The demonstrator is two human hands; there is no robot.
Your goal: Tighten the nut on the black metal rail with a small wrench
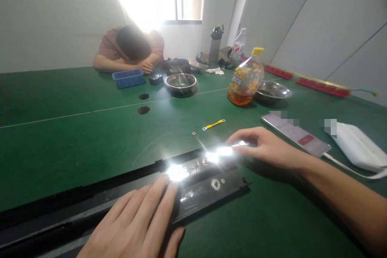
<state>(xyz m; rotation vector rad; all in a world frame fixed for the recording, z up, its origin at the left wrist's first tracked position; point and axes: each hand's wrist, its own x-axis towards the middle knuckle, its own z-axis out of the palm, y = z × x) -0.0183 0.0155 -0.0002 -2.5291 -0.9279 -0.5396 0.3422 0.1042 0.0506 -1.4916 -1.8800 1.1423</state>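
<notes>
A long black channel-shaped profile [75, 192] runs from the lower left to the middle of the table, with a flat black flap [202, 197] at its right end. On that end lies a shiny metal strip [193, 168], partly washed out by glare. My left hand [136, 217] rests flat on the profile, fingers stretched out, fingertips at the strip's near end. Thumb and fingers of my right hand [263, 145] close around the strip's bright far end; glare hides the exact contact. Just beyond lie a yellow wire with ring terminals [215, 124] and a small brass-coloured ring [194, 133].
Right of my right hand lie a phone [298, 135] with a cable and a white block [356, 145]. Farther back stand a drink bottle [245, 80], metal bowls [180, 84] and a blue bin [128, 78]. A person [130, 48] leans on the far edge. The table has two holes [143, 110].
</notes>
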